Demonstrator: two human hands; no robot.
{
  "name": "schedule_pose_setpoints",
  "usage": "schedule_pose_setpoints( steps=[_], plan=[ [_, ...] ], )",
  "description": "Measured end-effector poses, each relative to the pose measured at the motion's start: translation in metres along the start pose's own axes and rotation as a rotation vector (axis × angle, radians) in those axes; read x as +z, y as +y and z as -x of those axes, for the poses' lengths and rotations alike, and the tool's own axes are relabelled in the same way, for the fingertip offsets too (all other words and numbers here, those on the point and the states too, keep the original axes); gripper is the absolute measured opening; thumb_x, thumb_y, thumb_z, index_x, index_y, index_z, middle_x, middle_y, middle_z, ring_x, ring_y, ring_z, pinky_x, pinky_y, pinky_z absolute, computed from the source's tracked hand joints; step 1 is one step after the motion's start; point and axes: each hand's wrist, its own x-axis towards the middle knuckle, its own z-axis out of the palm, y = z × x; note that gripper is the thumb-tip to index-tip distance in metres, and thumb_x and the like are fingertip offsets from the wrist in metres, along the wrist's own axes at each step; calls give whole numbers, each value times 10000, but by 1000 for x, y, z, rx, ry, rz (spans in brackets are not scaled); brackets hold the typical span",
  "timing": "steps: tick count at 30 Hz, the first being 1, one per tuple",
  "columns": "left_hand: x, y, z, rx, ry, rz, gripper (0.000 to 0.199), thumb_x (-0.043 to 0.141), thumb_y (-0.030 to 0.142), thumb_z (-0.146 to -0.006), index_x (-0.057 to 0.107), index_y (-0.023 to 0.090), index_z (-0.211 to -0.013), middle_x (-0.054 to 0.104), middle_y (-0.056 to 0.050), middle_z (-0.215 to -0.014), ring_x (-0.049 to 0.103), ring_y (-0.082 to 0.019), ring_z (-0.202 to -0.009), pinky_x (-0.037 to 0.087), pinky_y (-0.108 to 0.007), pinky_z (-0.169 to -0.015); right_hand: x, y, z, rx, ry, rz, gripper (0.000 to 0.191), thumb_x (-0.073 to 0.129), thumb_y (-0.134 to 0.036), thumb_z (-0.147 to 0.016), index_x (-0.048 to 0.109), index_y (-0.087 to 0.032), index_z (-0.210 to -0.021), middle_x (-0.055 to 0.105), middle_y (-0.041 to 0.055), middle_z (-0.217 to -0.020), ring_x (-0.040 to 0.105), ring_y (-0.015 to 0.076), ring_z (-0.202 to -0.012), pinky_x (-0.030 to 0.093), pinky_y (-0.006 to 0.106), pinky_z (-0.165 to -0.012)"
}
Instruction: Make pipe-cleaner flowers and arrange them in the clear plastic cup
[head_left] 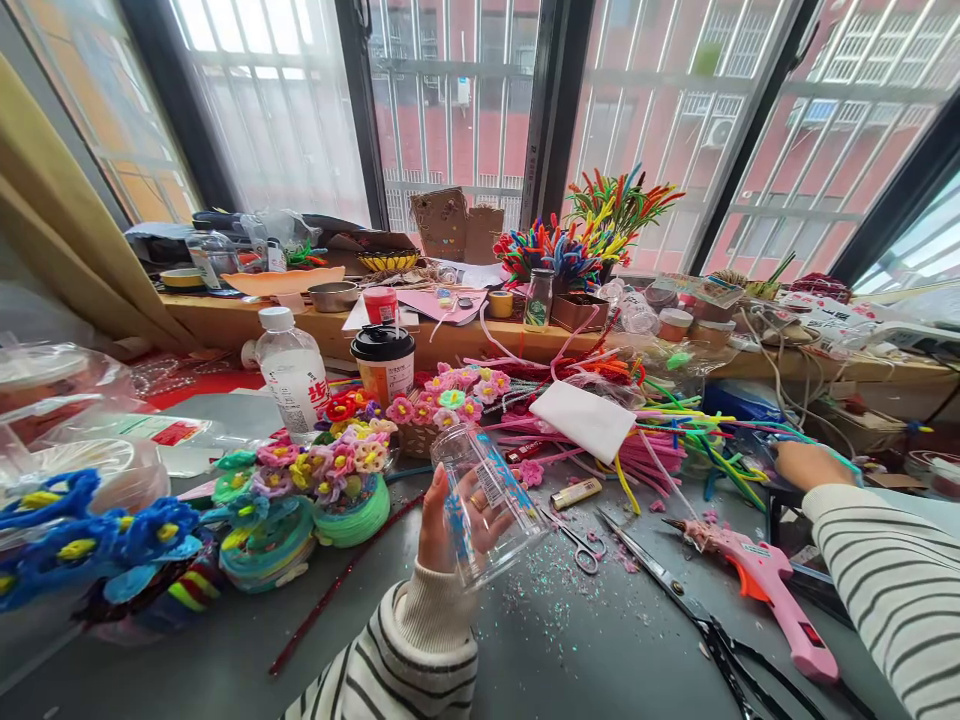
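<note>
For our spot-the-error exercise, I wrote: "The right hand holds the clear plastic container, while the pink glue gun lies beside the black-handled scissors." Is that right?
Not quite: the left hand holds the clear plastic container, not the right hand, as the head view shows. The pink glue gun does lie beside the black-handled scissors.

The left grip (433, 528) stands upright, thumb up and fingers curled, while the right grip (814, 467) extends forward, palm down.
</note>
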Motion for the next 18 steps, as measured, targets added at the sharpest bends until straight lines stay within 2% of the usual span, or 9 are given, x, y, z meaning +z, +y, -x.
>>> schedule_pose_setpoints(
  steps=[4,7,9,13,16,18],
  plan=[
    [4,-2,1,37,17,-59,547,633,597,-531,592,205,-909,642,-58,-925,552,-254,-984,429,-378,-842,-18,-6,3,-21,-134,102,174,572,-62,-582,680,-150,-479,658,201,-663,530,122,-404,297,276,-424],
    [4,-5,0,12,51,-63,568,676,599,-466,612,217,-883,636,-32,-852,571,-214,-872,453,-306,-748,-39,-18,4,-43,-152,143,174,540,-87,-628,712,-112,-622,651,257,-792,607,211,-525,347,325,-457],
    [3,-8,-1,-65,-9,-90,579,663,610,-480,615,204,-890,633,-42,-829,581,-202,-809,450,-295,-717,-54,-33,7,-100,-147,131,230,482,-118,-699,707,-84,-729,641,264,-857,635,245,-654,405,348,-543],
    [3,-11,0,-191,-168,-90,457,660,503,-544,589,180,-859,633,-61,-803,590,-243,-868,419,-360,-820,-83,-85,34,-319,-164,-3,291,397,-243,-822,628,-141,-966,620,139,-1029,594,196,-924,436,279,-782],
    [5,-13,2,-220,-222,-27,445,640,482,-580,562,158,-875,636,-66,-816,593,-246,-892,391,-366,-866,-100,-138,80,-625,-167,-357,319,479,-315,-805,539,-180,-1088,592,116,-1092,559,234,-992,438,371,-853],
    [8,-15,2,-255,-211,23,490,593,540,-615,546,126,-873,637,-93,-829,591,-230,-901,375,-332,-883,-106,-175,118,-748,-195,-509,453,538,-339,-775,440,-228,-1203,537,94,-1188,488,240,-1105,410,406,-915]
  ],
)
